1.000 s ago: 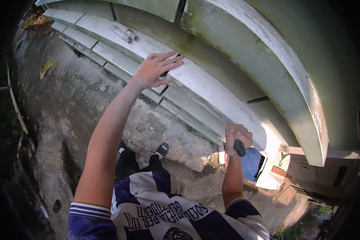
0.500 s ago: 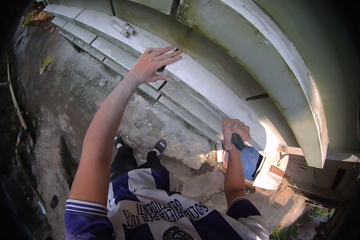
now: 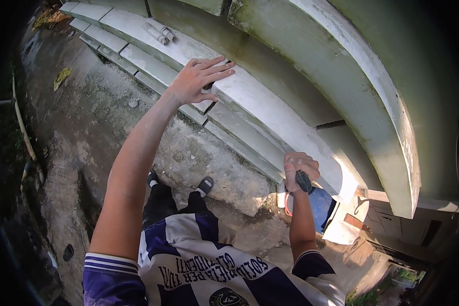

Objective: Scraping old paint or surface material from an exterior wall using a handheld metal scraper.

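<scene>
White ledge bears the spread left hand; right hand clenches a handle, seemingly scraping; next needs steady pressure.

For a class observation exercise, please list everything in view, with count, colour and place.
Curved slab: 1, grey-green, upper right
Ledge: 1, whitish, diagonal across upper middle
Rolled sheets: 2, grey, on ledge
Tool handle: 1, black, right of centre
Container-like object: 1, blue, lower right
Scrap: 1, yellow, upper-left ground
Pole: 1, tan, far left
Slipper: 1, dark, lower-left ground
Worn sandals: 2, dark, lower centre
Shirt: 1, purple-and-white, bottom
Left hand: 1, bare, spread on ledge
Right hand: 1, bare, round tool handle
</scene>
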